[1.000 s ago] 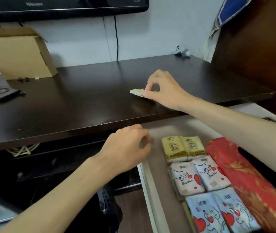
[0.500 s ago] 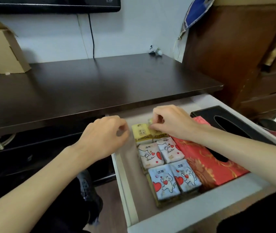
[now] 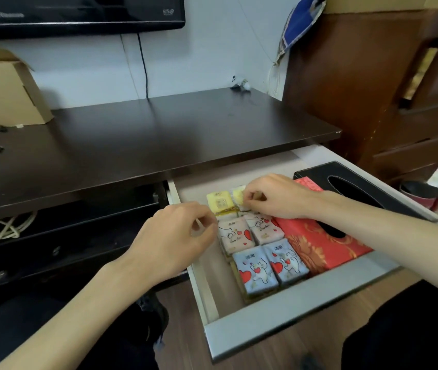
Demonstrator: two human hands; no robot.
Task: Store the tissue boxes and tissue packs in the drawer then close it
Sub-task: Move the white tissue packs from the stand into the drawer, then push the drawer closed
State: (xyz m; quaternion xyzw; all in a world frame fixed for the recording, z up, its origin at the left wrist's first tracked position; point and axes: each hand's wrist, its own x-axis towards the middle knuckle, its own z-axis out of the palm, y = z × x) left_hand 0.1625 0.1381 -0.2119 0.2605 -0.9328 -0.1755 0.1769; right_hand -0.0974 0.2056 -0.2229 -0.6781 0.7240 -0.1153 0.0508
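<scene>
Yellow tissue pack (image 3: 239,194): back of pack rows in open drawer (image 3: 279,313), pinched at its edge by right hand (image 3: 276,197). Probably light, soft, crinkly-wrapped; best taken by short edges. Lying flat, long axis apparently front-to-back. Left hand (image 3: 177,236) loosely curled, apparently empty, just beside pink packs (image 3: 250,231). Red tissue box (image 3: 319,241) alongside.

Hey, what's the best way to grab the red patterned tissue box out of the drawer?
Probably from above, by its near end: the red patterned tissue box lies flat, wedged between tissue packs and the black tissue box, so its long sides look blocked.
</scene>
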